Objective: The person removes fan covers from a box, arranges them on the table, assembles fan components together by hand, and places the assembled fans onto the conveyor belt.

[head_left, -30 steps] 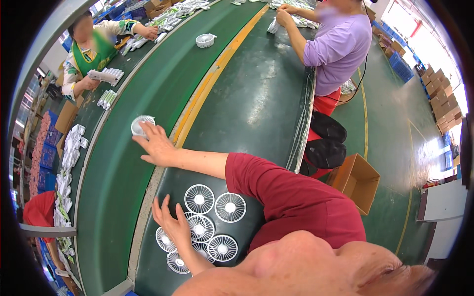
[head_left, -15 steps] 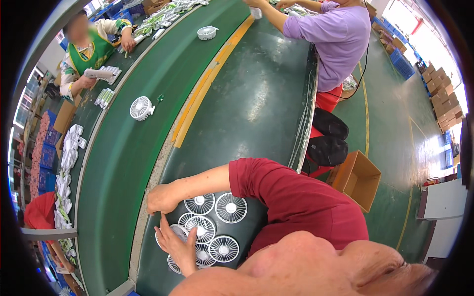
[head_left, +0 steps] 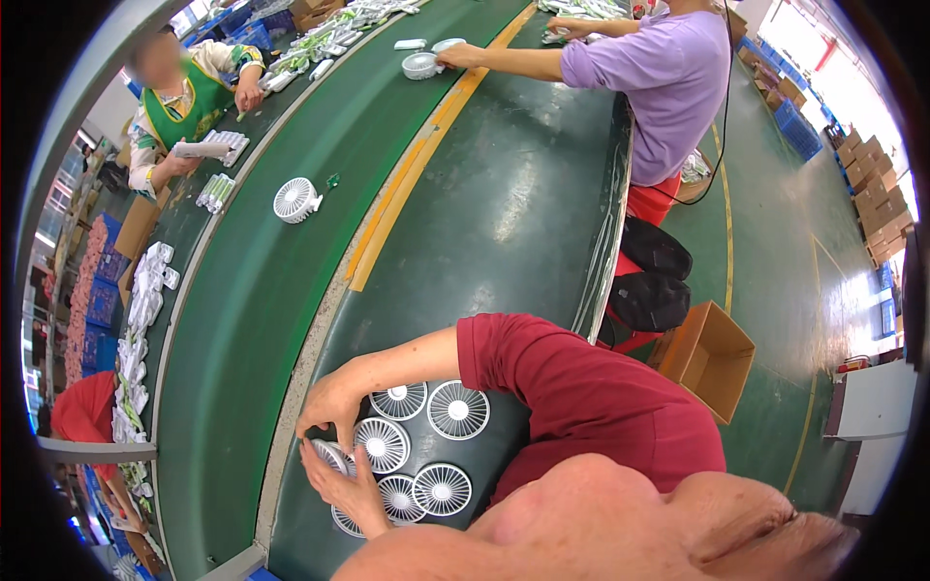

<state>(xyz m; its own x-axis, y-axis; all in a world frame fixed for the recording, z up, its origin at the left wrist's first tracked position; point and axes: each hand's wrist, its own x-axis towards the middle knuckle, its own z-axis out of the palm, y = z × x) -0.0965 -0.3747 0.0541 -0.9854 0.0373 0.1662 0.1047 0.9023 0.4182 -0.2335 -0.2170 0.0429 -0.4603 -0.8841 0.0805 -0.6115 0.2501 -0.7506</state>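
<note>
My right hand point(head_left: 334, 399) reaches in from the right below a dark red sleeve. Its fingers and thumb curve down round the upper edge of a white round fan grille point(head_left: 331, 457). From below, my left hand point(head_left: 351, 492) grips the same grille, fingers at its outer side and thumb toward the other grilles. The hands partly cover this grille, so whether it is one piece or a stack I cannot tell. Beside them lie several more white slatted grilles, including a fan grille point(head_left: 381, 445) close to my left thumb and another point(head_left: 458, 410) farther right.
A green conveyor belt point(head_left: 232, 320) runs along the left, carrying a small white fan point(head_left: 295, 200). At the far end a person in purple point(head_left: 649, 87) touches a white round fan part point(head_left: 420, 66). Another person in a green apron point(head_left: 199, 102) works across the belt. An open carton point(head_left: 712, 358) stands at right.
My right hand has come down from the belt's edge onto the grille in my left hand. The person in purple has stretched an arm to the belt. The view has shifted slightly.
</note>
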